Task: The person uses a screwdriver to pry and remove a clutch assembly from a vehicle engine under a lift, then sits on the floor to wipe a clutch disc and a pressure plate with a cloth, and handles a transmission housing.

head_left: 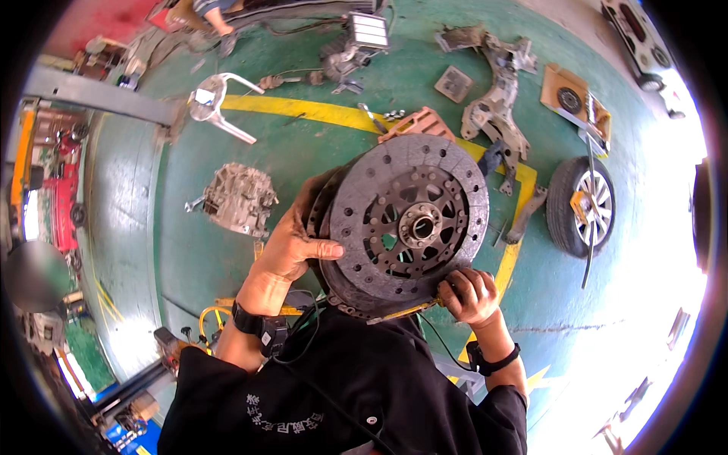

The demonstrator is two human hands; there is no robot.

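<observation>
Held up before my chest is a dark grey clutch disc (364, 183), its splined hub (421, 226) facing up. Behind it a clutch pressure plate (350, 303) shows along the left and lower rim. My left hand (292, 241) grips both at the left side, the thumb lying on the disc's face and the fingers hidden behind. At the lower right rim, my right hand (469, 294) is closed with curled fingers on the edge of the assembly. Dark grease marks both hands.
On the green floor lie a gearbox housing (241, 199), a subframe (497, 91), a wheel (563, 208) with a long bar across it, and an open cardboard box (557, 80). A white stool (208, 106) and a lit lamp (369, 32) stand farther off. A person's leg shows at the top.
</observation>
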